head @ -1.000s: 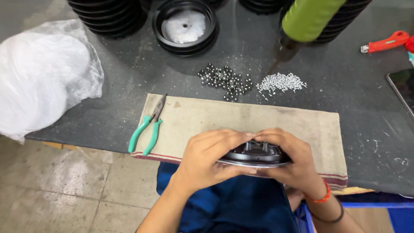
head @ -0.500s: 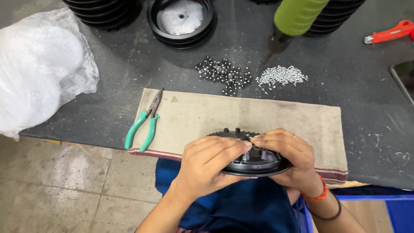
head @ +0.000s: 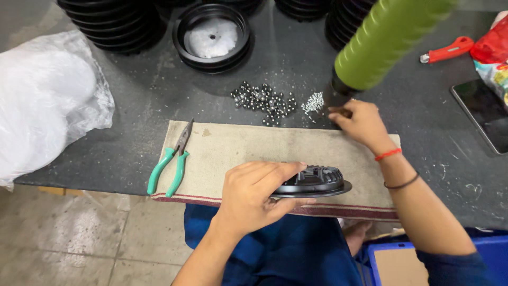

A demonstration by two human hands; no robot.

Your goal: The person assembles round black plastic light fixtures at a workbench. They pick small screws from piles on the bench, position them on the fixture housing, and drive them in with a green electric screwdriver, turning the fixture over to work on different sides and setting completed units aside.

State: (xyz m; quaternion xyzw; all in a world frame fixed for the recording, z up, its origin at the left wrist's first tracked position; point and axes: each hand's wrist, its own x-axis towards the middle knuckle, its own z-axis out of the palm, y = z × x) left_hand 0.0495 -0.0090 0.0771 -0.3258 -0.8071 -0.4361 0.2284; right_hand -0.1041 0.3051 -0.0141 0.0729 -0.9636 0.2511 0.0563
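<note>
The left hand (head: 251,198) grips a black round ribbed part (head: 313,182) by its near-left rim, fingers curled over the top and thumb beneath, holding it just above the near edge of a beige cloth (head: 238,148) on the table (head: 143,106). The right hand (head: 360,123) is well beyond the part, fingertips pinched together at a pile of small silver screws (head: 313,103), just below a green tool handle (head: 386,42). Dark steel balls (head: 264,100) lie left of that hand; teal-handled pliers (head: 172,161) lie left of the left hand.
</note>
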